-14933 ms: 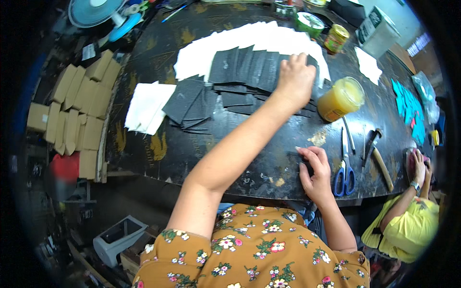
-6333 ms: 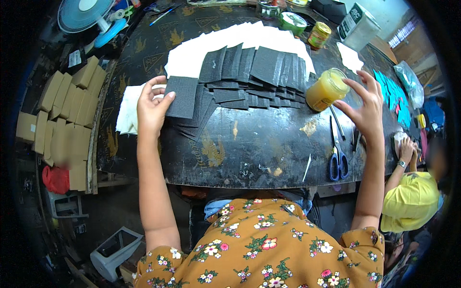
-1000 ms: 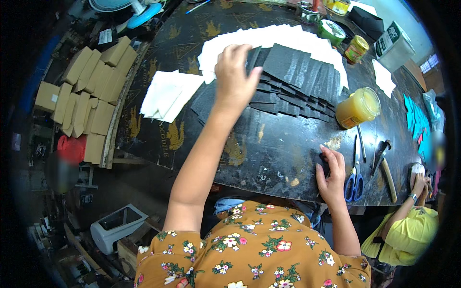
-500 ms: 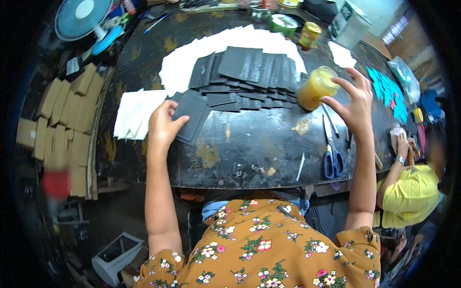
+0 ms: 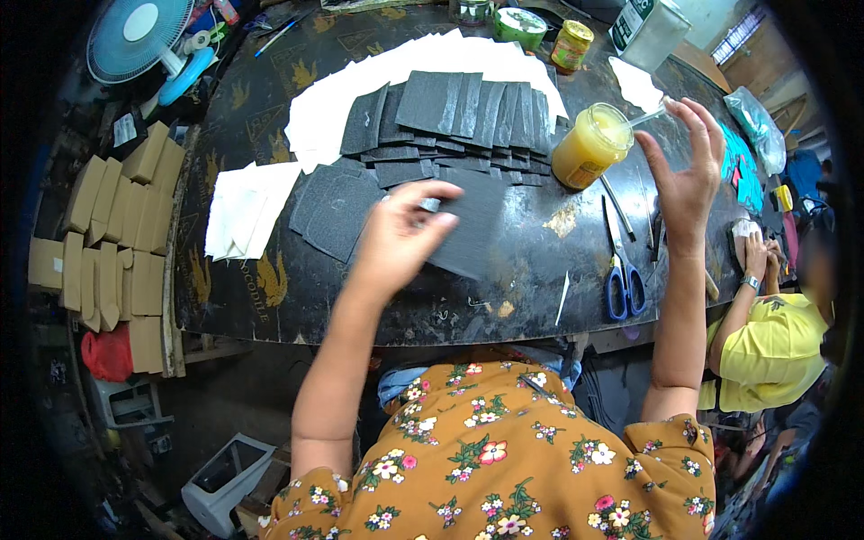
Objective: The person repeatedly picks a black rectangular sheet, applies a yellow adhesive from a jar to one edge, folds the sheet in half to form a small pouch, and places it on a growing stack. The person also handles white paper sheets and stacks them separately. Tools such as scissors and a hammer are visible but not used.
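Observation:
My left hand (image 5: 409,234) is closed with its thumb and fingertips on the near-left edge of a dark grey sheet piece (image 5: 477,220), which is blurred by motion above the table. To its left lie more dark grey pieces (image 5: 328,207), overlapping. My right hand (image 5: 688,171) is raised beside a glass jar of yellow paste (image 5: 589,148). Its upper fingertips are at the end of a thin pale stick (image 5: 646,117) that leans out of the jar's mouth; the thumb stands lower, apart from the stick. The stick's other end is hidden in the jar.
Rows of black pieces (image 5: 432,108) lie over fanned white sheets (image 5: 360,76); folded white cloth pieces (image 5: 247,211) lie left. Blue-handled scissors (image 5: 621,283) rest near the front edge. Cardboard boxes (image 5: 135,243) stack at left; a person in yellow (image 5: 769,351) sits at right.
My left hand has moved right, carrying one dark grey piece off the others. My right hand has shifted slightly right, and the pale stick now shows between it and the jar.

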Demonstrator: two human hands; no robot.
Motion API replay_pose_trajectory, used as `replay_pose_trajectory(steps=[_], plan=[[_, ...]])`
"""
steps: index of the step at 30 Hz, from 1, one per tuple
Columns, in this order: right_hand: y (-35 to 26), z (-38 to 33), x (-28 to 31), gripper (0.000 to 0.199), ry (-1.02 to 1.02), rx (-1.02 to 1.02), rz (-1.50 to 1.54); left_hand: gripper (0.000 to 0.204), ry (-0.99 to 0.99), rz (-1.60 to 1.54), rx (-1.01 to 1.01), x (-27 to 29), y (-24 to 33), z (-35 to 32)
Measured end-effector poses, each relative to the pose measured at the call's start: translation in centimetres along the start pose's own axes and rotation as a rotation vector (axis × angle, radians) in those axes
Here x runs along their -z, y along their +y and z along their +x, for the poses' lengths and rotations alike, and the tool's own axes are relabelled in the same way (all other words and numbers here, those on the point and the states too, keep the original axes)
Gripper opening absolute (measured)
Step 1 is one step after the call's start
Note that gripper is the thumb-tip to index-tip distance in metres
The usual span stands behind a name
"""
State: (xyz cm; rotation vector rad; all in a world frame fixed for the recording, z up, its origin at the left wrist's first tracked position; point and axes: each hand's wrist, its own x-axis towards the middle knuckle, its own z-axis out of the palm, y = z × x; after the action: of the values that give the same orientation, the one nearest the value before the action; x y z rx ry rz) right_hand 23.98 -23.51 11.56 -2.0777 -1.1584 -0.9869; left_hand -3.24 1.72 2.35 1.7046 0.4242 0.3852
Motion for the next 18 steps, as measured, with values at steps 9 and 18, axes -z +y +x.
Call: replay_pose_trajectory(steps=[9,18], plan=[[-4.4,-6.8,1.3,0.037,-0.863,-0.282,0.594,0.044,-0.105,0.514,-0.089,-4.3,-1.8,1.2],[-8.1,-12.8,-7.0,0.054,-0.647,-0.118,0.402,0.044,-0.111,0.539,-0.091,-4.3,-1.7,1.4]])
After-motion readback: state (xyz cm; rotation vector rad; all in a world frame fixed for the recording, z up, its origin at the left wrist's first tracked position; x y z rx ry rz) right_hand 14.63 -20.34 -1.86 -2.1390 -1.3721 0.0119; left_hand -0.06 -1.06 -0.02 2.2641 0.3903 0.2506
